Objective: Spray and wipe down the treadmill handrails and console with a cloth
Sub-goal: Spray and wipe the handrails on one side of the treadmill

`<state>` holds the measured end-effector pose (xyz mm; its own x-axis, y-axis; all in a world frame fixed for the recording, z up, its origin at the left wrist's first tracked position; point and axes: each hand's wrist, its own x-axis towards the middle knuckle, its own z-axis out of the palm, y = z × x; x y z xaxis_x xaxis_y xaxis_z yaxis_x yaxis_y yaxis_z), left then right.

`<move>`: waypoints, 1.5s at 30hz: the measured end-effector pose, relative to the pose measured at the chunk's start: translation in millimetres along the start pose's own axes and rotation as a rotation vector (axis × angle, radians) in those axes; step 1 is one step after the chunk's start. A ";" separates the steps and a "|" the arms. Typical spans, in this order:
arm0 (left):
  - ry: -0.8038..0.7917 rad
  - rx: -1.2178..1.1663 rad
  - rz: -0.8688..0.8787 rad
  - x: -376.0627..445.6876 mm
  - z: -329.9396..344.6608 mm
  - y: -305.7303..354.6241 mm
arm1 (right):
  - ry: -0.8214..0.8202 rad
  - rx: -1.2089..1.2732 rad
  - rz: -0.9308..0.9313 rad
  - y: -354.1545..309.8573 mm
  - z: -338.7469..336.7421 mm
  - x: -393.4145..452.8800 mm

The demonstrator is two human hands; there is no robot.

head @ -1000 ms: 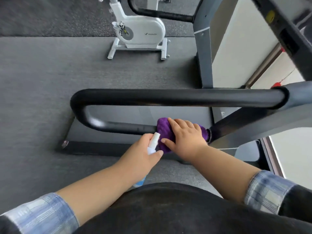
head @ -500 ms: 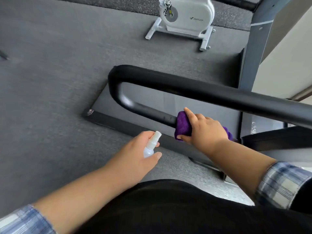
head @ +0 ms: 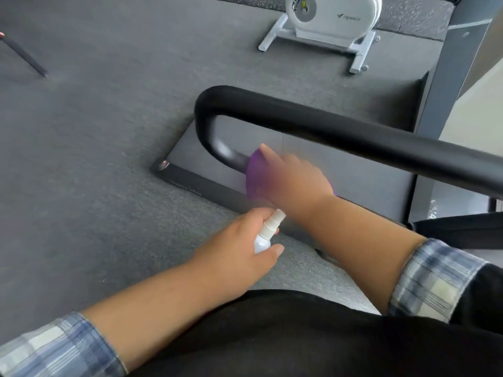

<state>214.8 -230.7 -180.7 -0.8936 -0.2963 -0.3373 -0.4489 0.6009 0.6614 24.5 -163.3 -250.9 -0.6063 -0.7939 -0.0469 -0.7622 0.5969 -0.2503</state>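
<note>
Right hand (head: 292,183), blurred at centre frame, fingers curled over a purple cloth (head: 255,178). Left hand (head: 242,246), below it, grips a small spray bottle (head: 265,235).

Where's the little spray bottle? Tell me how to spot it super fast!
Find the big black handrail that curves like a hook. Just below its lower bar, nearer the person, the left hand holds the spray bottle. It is small and white with a round nozzle on top, unlike the purple cloth beside it.
</note>
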 end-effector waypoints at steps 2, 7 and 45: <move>0.002 -0.007 0.011 -1.7 -2.8 -2.3 | 0.002 -0.010 0.035 13.9 -1.7 -14.4; 0.035 -0.031 0.019 -8.5 -19.9 -11.6 | 0.022 -0.193 0.081 6.1 0.1 -25.5; 0.097 -0.034 -0.020 -17.7 -61.5 -58.5 | 0.404 0.976 0.141 -118.2 -28.2 69.8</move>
<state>256.5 -306.2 -172.3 -0.8803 -0.3795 -0.2847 -0.4647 0.5692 0.6783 65.8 -286.1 -197.3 -0.8418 -0.5203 0.1434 -0.2762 0.1869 -0.9428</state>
